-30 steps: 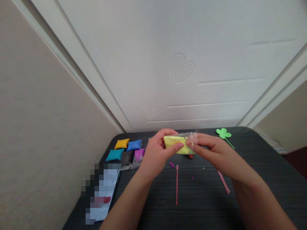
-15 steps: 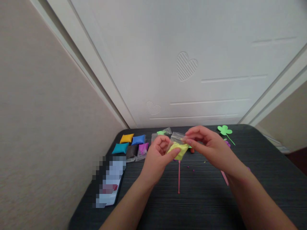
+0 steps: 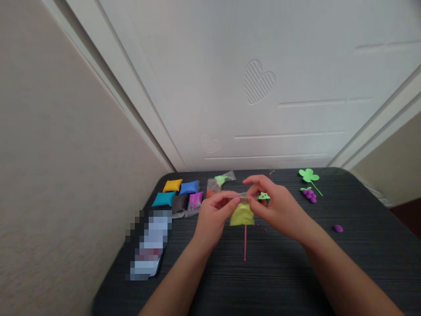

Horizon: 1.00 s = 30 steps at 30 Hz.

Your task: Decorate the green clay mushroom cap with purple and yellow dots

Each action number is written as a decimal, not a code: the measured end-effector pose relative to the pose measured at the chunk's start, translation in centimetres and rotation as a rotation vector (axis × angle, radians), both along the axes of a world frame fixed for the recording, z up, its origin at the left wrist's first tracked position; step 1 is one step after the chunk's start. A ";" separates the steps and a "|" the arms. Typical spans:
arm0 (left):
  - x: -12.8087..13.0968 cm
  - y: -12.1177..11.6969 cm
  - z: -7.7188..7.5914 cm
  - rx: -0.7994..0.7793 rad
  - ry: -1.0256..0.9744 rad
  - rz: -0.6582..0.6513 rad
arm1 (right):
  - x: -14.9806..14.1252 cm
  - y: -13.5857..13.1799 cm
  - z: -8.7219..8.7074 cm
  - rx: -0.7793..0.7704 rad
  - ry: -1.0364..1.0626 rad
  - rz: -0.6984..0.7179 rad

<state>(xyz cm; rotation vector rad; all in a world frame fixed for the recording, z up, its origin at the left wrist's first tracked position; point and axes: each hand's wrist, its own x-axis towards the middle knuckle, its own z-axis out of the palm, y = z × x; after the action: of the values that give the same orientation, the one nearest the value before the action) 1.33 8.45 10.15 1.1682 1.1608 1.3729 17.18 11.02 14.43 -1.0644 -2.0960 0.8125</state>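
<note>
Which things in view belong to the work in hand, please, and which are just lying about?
In hand:
clear plastic bag of yellow clay, pinched by left hand and right hand

Lying about:
purple grape cluster
green clover shape
thin pink stick
rectangular teal packet
rectangular blue packet

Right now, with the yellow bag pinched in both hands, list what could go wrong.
The left hand and right hand pinch only the top of the yellow bag, so it might slip down.
If dropped, it could knock the pink stick.
Loose purple crumbs lie nearby and might cling to it.
</note>
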 end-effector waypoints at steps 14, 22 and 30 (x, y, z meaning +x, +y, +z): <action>-1.1 0.3 -2.3 -0.052 0.138 0.056 | -1.6 1.1 -2.4 0.057 -0.187 0.033; -1.5 0.7 -2.5 -0.022 0.071 0.088 | -0.5 1.7 -2.0 -0.013 -0.150 0.073; -1.5 1.0 -3.1 -0.040 -0.060 0.069 | -0.6 1.6 -1.8 -0.033 -0.124 0.052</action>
<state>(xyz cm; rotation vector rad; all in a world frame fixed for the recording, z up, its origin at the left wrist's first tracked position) -0.21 9.45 7.02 1.0607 1.1902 1.4205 16.58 12.64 12.65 -1.1072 -2.2290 0.8269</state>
